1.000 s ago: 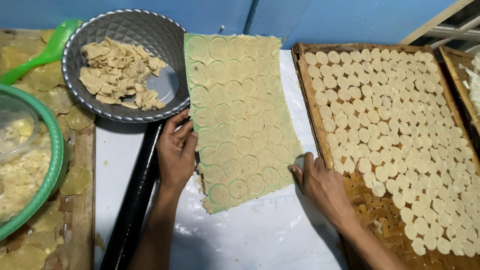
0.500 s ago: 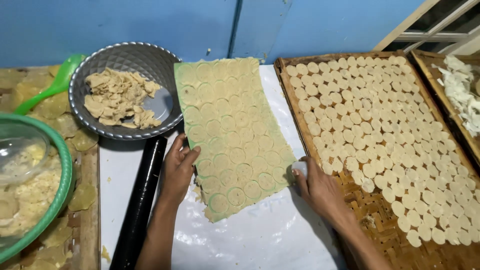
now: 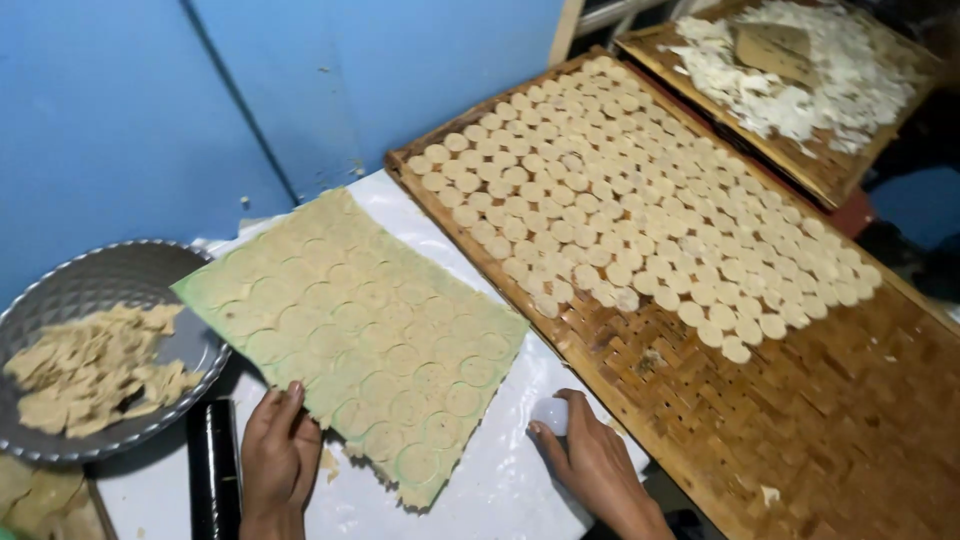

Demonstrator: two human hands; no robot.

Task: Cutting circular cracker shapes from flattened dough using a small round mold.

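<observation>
The left hand (image 3: 278,452) is pressing flat, fingers released, on the pale rolled dough sheet scored with circles (image 3: 355,335), while at three o'clock the right hand (image 3: 598,465) is grasping a small white round cutter (image 3: 551,415).

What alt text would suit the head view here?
Two hands work a rolled dough sheet scored with circles: left hand at its near edge, right hand beside it. A woven tray holds cut rounds; a metal bowl holds scraps.

White table (image 3: 500,490) under dough sheet (image 3: 360,330), perhaps trays (image 3: 800,420).
</observation>
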